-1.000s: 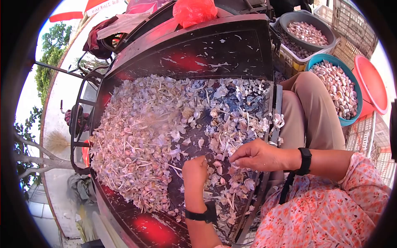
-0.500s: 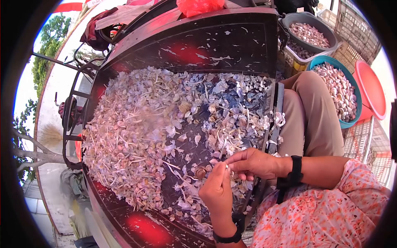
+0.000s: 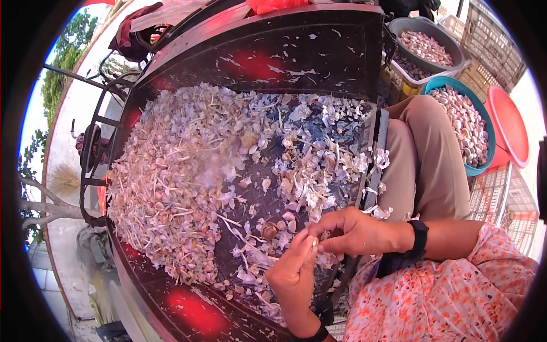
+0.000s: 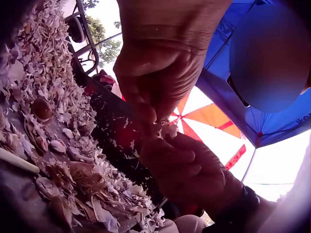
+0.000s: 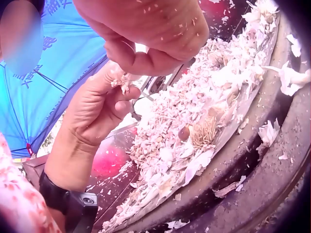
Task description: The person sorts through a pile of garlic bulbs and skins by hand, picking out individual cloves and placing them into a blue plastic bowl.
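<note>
Low over the near part of a dark cart bed, both hands meet fingertip to fingertip. My left hand (image 3: 292, 276) pinches a small pale garlic clove (image 3: 314, 242) between thumb and fingers. From the right side my right hand (image 3: 362, 232) comes in, its thumb and forefinger pinching at the same clove. Ragged, papery skin (image 4: 168, 130) shows between the fingers in the left wrist view; the fingers hide most of the clove. Under the hands lie loose garlic skins (image 3: 307, 191), a few cloves and a round brownish piece (image 3: 269, 230).
A deep heap of garlic skins and stalks (image 3: 171, 176) fills the far side of the cart bed (image 3: 307, 54). Beside the person's knees (image 3: 430, 148) stand a teal basin (image 3: 490, 122) of cloves, a grey tub (image 3: 456, 43) of cloves, a red bucket (image 3: 513, 125) and plastic crates (image 3: 493, 196).
My left hand has come up from the skins toward the right hand, and the two now pinch a clove together. Since half a second ago both have shifted slightly toward the person.
</note>
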{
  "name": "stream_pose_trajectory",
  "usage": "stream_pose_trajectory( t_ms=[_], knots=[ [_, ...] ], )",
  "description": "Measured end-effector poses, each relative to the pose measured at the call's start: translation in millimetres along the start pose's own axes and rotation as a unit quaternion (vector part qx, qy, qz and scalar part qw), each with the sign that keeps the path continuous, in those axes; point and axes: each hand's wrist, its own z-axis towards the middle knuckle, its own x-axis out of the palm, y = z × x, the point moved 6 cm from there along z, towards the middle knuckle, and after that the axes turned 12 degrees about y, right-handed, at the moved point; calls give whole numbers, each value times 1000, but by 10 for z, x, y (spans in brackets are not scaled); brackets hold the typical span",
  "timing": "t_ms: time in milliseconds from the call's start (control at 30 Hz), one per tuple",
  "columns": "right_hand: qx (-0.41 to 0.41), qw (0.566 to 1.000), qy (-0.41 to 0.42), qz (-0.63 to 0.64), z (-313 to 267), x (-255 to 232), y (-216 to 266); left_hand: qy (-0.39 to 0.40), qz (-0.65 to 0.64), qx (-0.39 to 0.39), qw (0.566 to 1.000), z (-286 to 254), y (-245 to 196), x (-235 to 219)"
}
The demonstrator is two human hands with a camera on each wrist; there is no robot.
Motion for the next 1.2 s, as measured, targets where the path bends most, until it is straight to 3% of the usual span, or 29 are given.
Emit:
stream_pose_trajectory(
  t_ms=[33, 67, 200, 267, 300, 333, 400, 433, 567, 600, 667, 733, 800, 867, 933, 1000, 1100, 1133, 1200],
  knots=[
    [95, 994, 5, 44, -44, 42, -17, 9, -7, 18, 1000, -12, 3, -10],
    [98, 994, 6, 44, -45, 48, -32, 18, -14, 35, 999, -32, -1, -9],
    [37, 992, 66, 101, -68, 173, 4, -19, -162, -20, 986, -176, 64, -80],
    [7, 990, 78, 117, -134, 269, 75, -118, -294, -15, 948, -273, 210, -194],
    [-77, 991, 95, 59, -186, 336, 219, -144, -245, -80, 955, -275, 259, -242],
    [-161, 981, 112, 2, -260, 399, 383, -149, -245, -79, 955, -258, 293, -275],
    [-286, 932, 159, -154, -478, 554, 753, -202, -216, -175, 939, -284, 501, -357],
    [-346, 899, 183, -197, -603, 618, 934, -193, -203, -184, 942, -260, 542, -370],
    [-460, 837, 213, -204, -859, 754, 1341, -143, -188, -200, 951, -120, 694, -283],
    [-473, 830, 210, -209, -910, 753, 1396, -115, -127, -195, 966, -48, 697, -225],
    [-491, 819, 203, -217, -968, 770, 1454, -86, -66, -190, 976, 99, 777, -135],
    [-504, 812, 196, -220, -1025, 782, 1486, -21, 139, -24, 990, 325, 671, -9],
    [-509, 811, 184, -224, -1052, 776, 1499, 6, 189, -11, 982, 490, 696, 98],
    [-516, 808, 165, -233, -1095, 772, 1513, 142, 369, -57, 917, 625, 786, 312],
    [-511, 811, 160, -236, -1132, 781, 1494, 124, 373, -21, 919, 717, 746, 351],
    [-510, 815, 156, -229, -1148, 776, 1484, 241, 427, -63, 869, 779, 760, 409],
    [-493, 821, 178, -224, -1158, 690, 1404, 237, 443, -44, 863, 788, 931, 344],
    [-415, 853, 264, -173, -1050, 649, 1256, 237, 448, -44, 861, 770, 911, 257],
    [-380, 872, 211, -227, -980, 548, 1080, 167, 202, -103, 960, 722, 888, -14]
  ],
)
